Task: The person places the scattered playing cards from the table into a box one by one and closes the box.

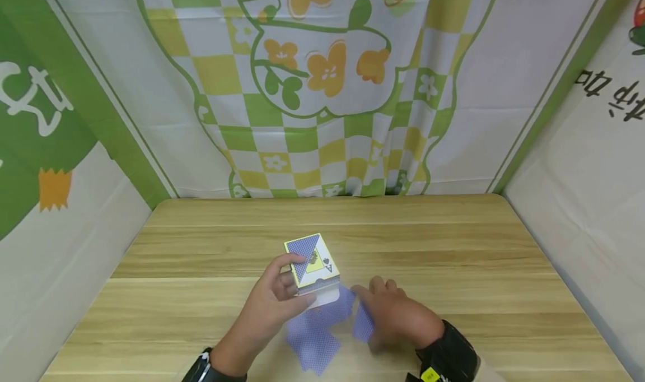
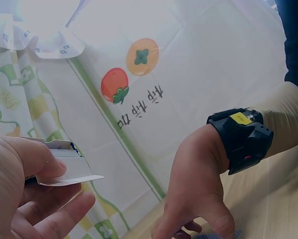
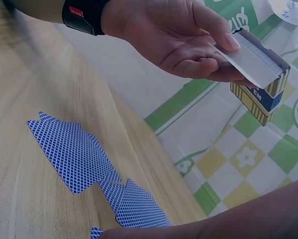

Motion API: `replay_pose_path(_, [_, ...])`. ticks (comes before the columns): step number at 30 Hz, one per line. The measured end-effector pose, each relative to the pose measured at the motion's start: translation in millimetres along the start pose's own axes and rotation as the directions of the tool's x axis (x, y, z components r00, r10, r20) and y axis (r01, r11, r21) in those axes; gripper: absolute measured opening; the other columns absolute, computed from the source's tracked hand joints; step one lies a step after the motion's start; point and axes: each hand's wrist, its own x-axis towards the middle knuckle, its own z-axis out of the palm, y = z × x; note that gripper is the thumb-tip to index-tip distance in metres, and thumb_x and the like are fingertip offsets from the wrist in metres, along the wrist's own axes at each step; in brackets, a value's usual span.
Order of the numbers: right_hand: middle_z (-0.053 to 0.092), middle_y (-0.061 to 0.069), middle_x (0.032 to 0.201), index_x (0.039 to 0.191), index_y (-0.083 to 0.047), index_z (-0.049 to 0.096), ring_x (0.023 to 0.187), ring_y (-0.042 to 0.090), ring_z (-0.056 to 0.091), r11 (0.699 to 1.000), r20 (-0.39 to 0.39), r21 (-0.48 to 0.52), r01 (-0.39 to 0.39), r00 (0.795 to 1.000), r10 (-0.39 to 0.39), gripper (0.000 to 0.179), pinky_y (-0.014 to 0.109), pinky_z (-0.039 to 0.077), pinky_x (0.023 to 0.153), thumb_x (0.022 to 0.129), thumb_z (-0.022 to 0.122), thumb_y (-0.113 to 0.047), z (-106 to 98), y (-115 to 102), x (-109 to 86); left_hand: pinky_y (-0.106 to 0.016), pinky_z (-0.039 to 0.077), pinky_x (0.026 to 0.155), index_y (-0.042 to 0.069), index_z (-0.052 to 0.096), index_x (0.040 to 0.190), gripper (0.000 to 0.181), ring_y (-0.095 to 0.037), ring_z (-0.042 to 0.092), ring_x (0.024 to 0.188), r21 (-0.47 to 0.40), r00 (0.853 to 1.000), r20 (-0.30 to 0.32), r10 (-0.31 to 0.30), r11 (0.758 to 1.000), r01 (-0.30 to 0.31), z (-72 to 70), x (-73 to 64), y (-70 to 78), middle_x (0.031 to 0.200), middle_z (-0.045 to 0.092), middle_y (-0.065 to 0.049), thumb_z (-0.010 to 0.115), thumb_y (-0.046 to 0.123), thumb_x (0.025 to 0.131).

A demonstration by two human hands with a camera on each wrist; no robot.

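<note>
Held in my left hand (image 1: 274,295) is a playing card box (image 1: 312,261) with a blue-patterned panel and an ace of spades on its face. Its white end flap (image 3: 258,67) hangs open, and the edges of a stack of cards (image 2: 74,167) show inside. The left thumb presses near the flap. Below the box, several blue-backed cards (image 1: 312,337) lie spread face down on the table. My right hand (image 1: 395,315), slightly blurred, is low at their right, its curled fingers and thumb on either side of another playing card (image 1: 363,323). Its fingertips are partly hidden.
The wooden table (image 1: 201,247) reaches back to a green and yellow checked curtain (image 1: 322,147). White printed cloth walls (image 1: 579,203) stand on both sides. A black wrist strap with a device (image 1: 450,351) sits on the right wrist.
</note>
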Motion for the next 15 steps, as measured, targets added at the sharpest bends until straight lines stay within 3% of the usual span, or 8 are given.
replay_pose_path(8, [0.048,0.005,0.111,0.148,-0.023,0.046,0.093,0.026,0.046,0.997,-0.008,0.045,0.056,0.998,-0.055,0.101,0.041,0.045,0.071,0.057,0.088,-0.014,2.6,2.6,2.7,-0.036,0.059,0.088,0.0,0.035,0.14,0.064,-0.025,0.068,0.112,-0.009,1.0,0.006,0.026,1.0,-0.026,1.0,-0.5,1.6,0.127,0.061,-0.028,0.069,-0.009,0.087])
replay_pose_path(15, [0.051,0.006,0.109,0.149,-0.026,0.046,0.091,0.025,0.049,0.997,0.025,0.071,0.023,0.999,-0.024,0.101,0.042,0.048,0.068,0.058,0.089,-0.013,4.3,2.4,3.7,-0.038,0.06,0.087,0.003,0.036,0.141,0.064,-0.027,0.068,0.112,0.005,1.0,-0.002,0.009,1.0,-0.009,0.6,-0.1,1.1,0.128,0.06,-0.029,0.069,-0.007,0.086])
